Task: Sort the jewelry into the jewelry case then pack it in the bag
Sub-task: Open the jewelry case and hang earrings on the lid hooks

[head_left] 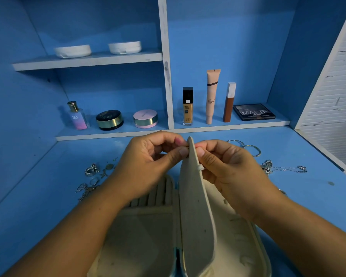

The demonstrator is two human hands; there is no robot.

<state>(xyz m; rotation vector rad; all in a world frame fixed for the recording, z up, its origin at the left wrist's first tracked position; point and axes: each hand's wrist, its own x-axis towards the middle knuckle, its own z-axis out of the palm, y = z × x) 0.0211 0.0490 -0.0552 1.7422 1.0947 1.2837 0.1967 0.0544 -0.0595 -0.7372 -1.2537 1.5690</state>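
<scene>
On the far left of the desk [38,186] there's a little heap of silver rings [92,170], with a few studs [109,166] just beside them, all loose on the blue top. Behind them, on the low shelf [112,134] at the desk's back edge, stand a perfume [77,115], a black jar [109,119] and a pink jar [145,118]. Two white compacts [72,50] sit on the shelf above.

The left hand [148,156] comes in next, thumb and forefinger curled and pinched against the left face of the flap [196,196], right at its top. The case [144,236] lies open at the desk's near edge, cream inside, with ring rolls showing under the left wrist. Its flap stands upright down the middle, like a page held between the two halves.

The right hand [224,166] mirrors the left, thumb and forefinger pinching the flap's top from the other side, the other fingers loosely curled. Whether something tiny sits between the fingertips, I cannot tell.

Further right, on the shelf, there's a foundation [187,105], a tall tube [212,94], a brown stick [229,102] and a palette [254,111] lying flat. On the desk behind the right hand lie silver bangles [248,148], and beside that wrist a charm chain [278,168] stretches toward the right edge
</scene>
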